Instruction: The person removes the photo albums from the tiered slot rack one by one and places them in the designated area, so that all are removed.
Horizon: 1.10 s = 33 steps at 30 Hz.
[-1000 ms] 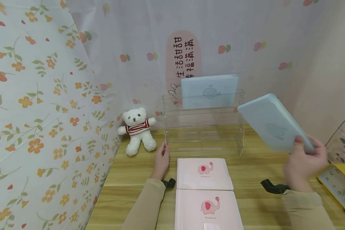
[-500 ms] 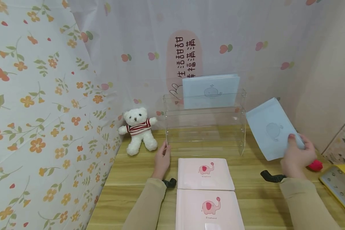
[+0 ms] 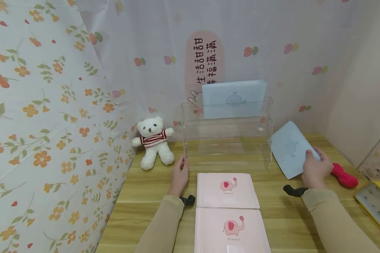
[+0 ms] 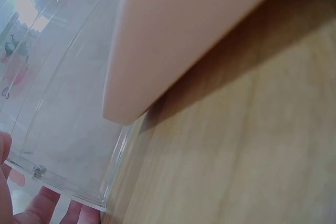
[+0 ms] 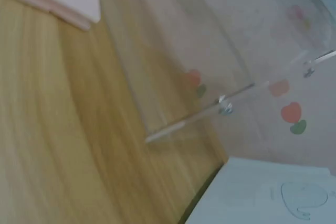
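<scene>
My left hand [image 3: 179, 175] grips the left side panel of a clear acrylic tiered rack [image 3: 228, 123], fingers showing behind the panel [image 4: 65, 184] in the left wrist view. Out to the right, my right hand [image 3: 316, 170] holds a light blue notebook [image 3: 285, 153] with a whale drawing on its cover, thumb on the front. That notebook is tilted, close beside the rack's right side, and shows at the bottom of the right wrist view. On the rack's top tier stands another blue whale notebook [image 3: 232, 102]. Two pink elephant notebooks [image 3: 209, 191] lie before the rack.
A white teddy bear [image 3: 152, 142] in a striped shirt sits left of the rack. At the right lie a bright pink bundle [image 3: 345, 175] and a yellow-framed clock [image 3: 377, 203]. Printed curtains [image 3: 256, 31] hang behind the wooden table [image 3: 152, 200].
My right hand has brought the blue notebook down and to the left, nearer the rack's right side, uncovering the pink bundle. My left hand stays at the rack's side.
</scene>
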Available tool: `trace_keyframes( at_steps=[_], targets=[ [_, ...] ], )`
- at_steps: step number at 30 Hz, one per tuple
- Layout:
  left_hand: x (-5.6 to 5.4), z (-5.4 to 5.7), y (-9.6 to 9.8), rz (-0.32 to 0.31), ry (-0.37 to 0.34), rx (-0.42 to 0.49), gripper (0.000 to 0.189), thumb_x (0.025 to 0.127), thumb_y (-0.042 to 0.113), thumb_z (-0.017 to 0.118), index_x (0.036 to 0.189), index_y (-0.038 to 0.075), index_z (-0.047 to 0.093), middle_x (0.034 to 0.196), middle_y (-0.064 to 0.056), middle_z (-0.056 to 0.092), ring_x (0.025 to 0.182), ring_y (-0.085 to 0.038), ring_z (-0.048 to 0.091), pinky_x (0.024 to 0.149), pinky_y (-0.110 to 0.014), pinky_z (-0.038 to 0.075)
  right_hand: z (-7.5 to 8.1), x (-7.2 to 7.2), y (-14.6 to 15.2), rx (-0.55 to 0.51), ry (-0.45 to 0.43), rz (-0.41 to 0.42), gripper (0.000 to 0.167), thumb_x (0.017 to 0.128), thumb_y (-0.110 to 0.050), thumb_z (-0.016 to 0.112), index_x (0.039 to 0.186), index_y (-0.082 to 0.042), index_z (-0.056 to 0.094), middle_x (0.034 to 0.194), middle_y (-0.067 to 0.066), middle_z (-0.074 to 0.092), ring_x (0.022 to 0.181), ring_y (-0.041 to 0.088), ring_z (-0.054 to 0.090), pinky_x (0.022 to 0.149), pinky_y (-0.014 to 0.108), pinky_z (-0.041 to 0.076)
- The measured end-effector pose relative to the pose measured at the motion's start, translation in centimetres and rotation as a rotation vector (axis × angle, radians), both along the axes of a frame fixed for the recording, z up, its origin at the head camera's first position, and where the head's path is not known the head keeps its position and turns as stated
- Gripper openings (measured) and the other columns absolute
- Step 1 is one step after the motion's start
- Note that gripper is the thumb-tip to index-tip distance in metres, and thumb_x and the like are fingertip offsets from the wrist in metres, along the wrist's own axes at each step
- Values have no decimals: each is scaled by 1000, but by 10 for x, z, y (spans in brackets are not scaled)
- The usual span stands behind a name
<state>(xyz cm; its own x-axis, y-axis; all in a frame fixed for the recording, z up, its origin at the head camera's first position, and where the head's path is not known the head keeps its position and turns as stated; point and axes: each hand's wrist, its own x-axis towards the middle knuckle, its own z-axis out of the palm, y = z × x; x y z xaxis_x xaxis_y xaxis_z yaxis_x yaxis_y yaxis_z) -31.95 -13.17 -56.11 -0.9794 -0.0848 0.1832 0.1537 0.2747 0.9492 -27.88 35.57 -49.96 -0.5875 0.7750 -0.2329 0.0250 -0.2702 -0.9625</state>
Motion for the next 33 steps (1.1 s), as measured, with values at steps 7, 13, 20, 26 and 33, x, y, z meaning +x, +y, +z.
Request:
trace_keyframes(
  at_steps=[7, 13, 20, 26, 33],
  targets=[
    [-1, 1, 1, 12, 19, -2, 52, 117, 33, 56, 166, 16, 51, 163, -12, 61, 143, -37, 65, 118, -58, 53, -7, -5, 10, 293, -159, 122, 52, 111, -31, 63, 162, -31, 57, 177, 5, 41, 158, 19, 41, 131, 32, 40],
    [-1, 1, 0, 4, 32, 1, 52, 117, 32, 56, 166, 13, 51, 162, -14, 62, 142, -38, 65, 118, -58, 53, -17, -2, 24, 521, -241, 245, 62, 112, -35, 60, 169, -16, 46, 178, 15, 39, 166, 37, 34, 137, 50, 31],
    [-2, 1, -1, 7, 33, 12, 52, 117, 32, 56, 166, 14, 51, 161, -15, 62, 143, -39, 65, 118, -59, 53, -37, -6, 35, 778, -261, 364, 59, 112, -32, 60, 163, -4, 51, 169, 32, 45, 159, 56, 38, 131, 67, 32],
    [-2, 0, 0, 10, 22, -1, 52, 117, 34, 55, 167, 17, 51, 163, -12, 61, 143, -38, 65, 118, -59, 53, -43, -5, 38, 908, -370, 519, 66, 114, -40, 53, 162, 5, 46, 167, 41, 39, 153, 65, 36, 122, 75, 35],
    [-1, 2, 2, 17, 23, 1, 53, 117, 36, 56, 166, 18, 52, 162, -11, 62, 141, -36, 66, 118, -59, 53, -20, -10, 40, 1200, -545, 863, 87, 108, -42, 60, 152, 27, 32, 152, 55, 38, 135, 73, 44, 109, 78, 45]
  ],
)
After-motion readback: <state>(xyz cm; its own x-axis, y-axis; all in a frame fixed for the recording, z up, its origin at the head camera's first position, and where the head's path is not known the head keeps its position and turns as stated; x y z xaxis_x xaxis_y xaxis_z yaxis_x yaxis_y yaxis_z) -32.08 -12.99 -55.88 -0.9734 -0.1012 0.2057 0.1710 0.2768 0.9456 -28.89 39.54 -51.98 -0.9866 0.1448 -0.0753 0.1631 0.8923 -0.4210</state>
